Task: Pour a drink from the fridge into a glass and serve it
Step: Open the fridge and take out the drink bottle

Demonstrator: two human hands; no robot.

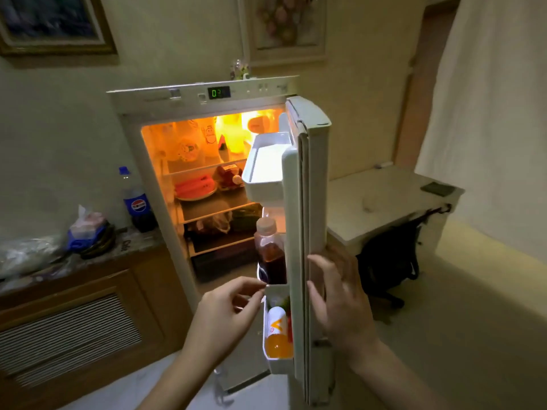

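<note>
The fridge (204,96) stands open with its light on. Its door (313,179) is swung out toward me. A bottle of dark red drink (270,253) with a pale cap stands in a door shelf. Below it an orange drink bottle (276,332) sits in the lowest door shelf. My left hand (228,315) is open, fingertips close to the base of the red bottle and the shelf edge, holding nothing. My right hand (340,300) rests with spread fingers on the outer edge of the door. No glass is in view.
A Pepsi bottle (137,202) and bagged items (88,232) stand on the wooden counter (88,291) left of the fridge. Inside the fridge are a plate of watermelon (195,187) and other food. A white desk (384,199) with a black chair (390,261) is on the right.
</note>
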